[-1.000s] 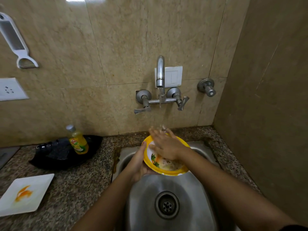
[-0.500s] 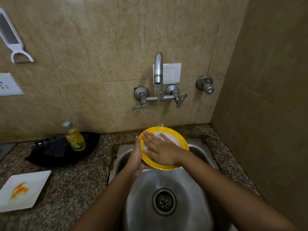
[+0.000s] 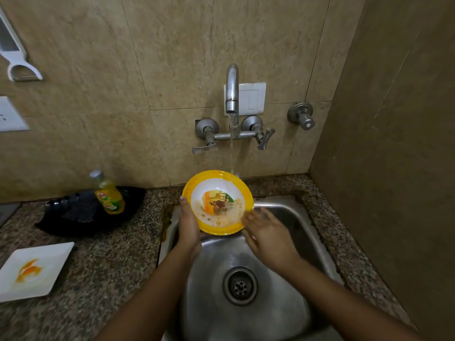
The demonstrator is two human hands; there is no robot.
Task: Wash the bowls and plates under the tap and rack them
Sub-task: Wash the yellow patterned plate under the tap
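Note:
A yellow-rimmed bowl (image 3: 218,201) with a printed picture and foamy, dirty water inside is tilted toward me over the steel sink (image 3: 290,225). My left hand (image 3: 188,226) grips its left rim, thumb on the edge. Water runs from the tap (image 3: 232,88) onto the bowl's upper right rim. My right hand (image 3: 267,233), blurred, is outside the bowl at its lower right edge with fingers spread and holds nothing. A white square plate (image 3: 37,269) with an orange smear lies on the counter at the left.
A yellow dish-soap bottle (image 3: 108,194) stands on a black tray (image 3: 73,221) left of the sink. The drain (image 3: 240,285) lies below my hands. The granite counter (image 3: 103,271) surrounds the sink. A brown wall (image 3: 394,143) closes the right side.
My right hand has come off the inside of the bowl and moved to its lower right. The bowl now faces me more openly, showing its picture and foam.

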